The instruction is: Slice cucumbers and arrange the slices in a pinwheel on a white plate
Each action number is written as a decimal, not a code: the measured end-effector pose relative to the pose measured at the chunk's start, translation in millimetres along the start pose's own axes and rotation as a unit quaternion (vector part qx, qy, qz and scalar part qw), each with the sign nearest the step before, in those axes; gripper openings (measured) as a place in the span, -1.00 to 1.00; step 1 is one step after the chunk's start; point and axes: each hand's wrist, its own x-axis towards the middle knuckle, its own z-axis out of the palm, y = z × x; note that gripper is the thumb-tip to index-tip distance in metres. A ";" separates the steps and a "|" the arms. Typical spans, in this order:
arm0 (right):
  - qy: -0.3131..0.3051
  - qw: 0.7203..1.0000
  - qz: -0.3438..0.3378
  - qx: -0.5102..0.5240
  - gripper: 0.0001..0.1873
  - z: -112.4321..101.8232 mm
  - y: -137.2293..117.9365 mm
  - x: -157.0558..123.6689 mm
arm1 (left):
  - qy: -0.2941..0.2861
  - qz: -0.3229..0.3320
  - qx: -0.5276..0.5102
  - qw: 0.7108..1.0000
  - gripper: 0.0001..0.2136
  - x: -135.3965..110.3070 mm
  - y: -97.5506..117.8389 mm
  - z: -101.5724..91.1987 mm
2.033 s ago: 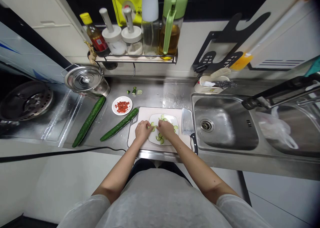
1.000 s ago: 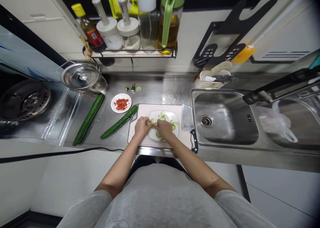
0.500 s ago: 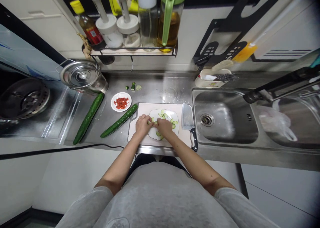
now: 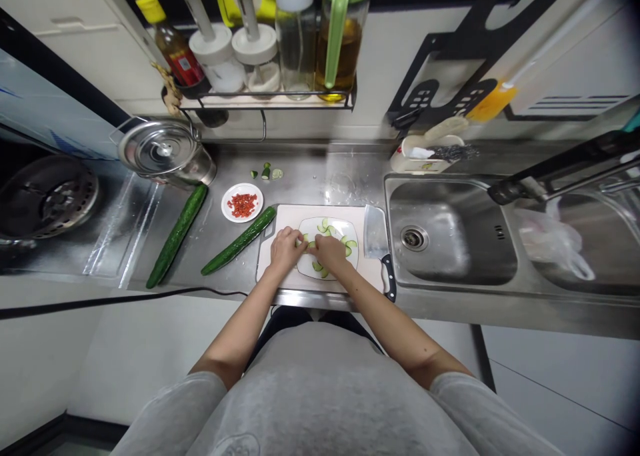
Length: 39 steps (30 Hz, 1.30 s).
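Meeting at the fingertips, left hand (image 4: 286,248) and right hand (image 4: 327,251) touch a cucumber slice (image 4: 309,245) on the plate (image 4: 351,263); plate on cutting board (image 4: 286,217) at worktop (image 4: 310,176) front edge; grip closure cannot be told.

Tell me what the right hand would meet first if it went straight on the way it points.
Most likely the left hand: the right hand points leftward over the plate, and their fingertips nearly meet above a cucumber slice. Whether they touch is unclear.
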 end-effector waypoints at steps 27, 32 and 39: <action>-0.001 0.997 0.037 0.062 -0.75 10.9 -7.1 -5.9 | 0.009 0.109 0.073 0.991 -0.88 -2.9 -16.3 8.8; -0.003 0.997 0.035 0.068 -0.76 12.0 -4.1 -4.1 | -0.017 0.122 0.086 0.989 -0.86 -1.3 -14.8 4.0; -0.011 0.997 0.040 0.071 -0.78 6.0 -5.5 -5.3 | -0.036 0.124 0.078 0.989 -0.88 2.5 -10.6 2.8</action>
